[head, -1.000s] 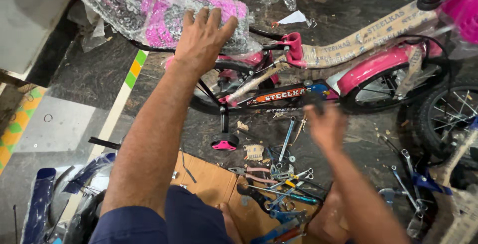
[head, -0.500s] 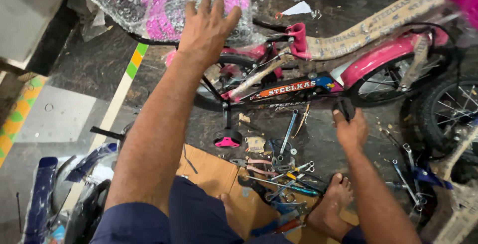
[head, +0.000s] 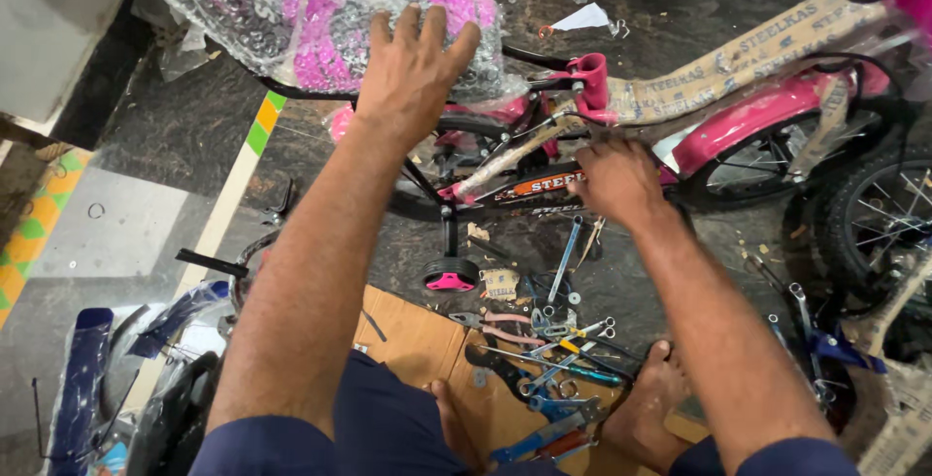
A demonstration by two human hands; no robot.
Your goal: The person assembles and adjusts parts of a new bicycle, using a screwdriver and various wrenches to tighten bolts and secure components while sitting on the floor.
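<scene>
Sideways on the dark floor (head: 194,136) lay the pink bicycle (head: 738,122), paper-wrapped. Left hand (head: 413,73) pressed flat, fingers spread, on its bubble-wrapped seat (head: 320,30); right hand (head: 616,180) curled over the frame nearer, grip unclear. Tools (head: 553,360) lay near.

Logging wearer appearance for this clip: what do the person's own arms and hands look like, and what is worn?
Both arms are bare from hand to above the elbow. The left hand and right hand wear no gloves; no rings, watch or bands show. Dark navy shorts cover the thighs, and the feet are bare.
</scene>
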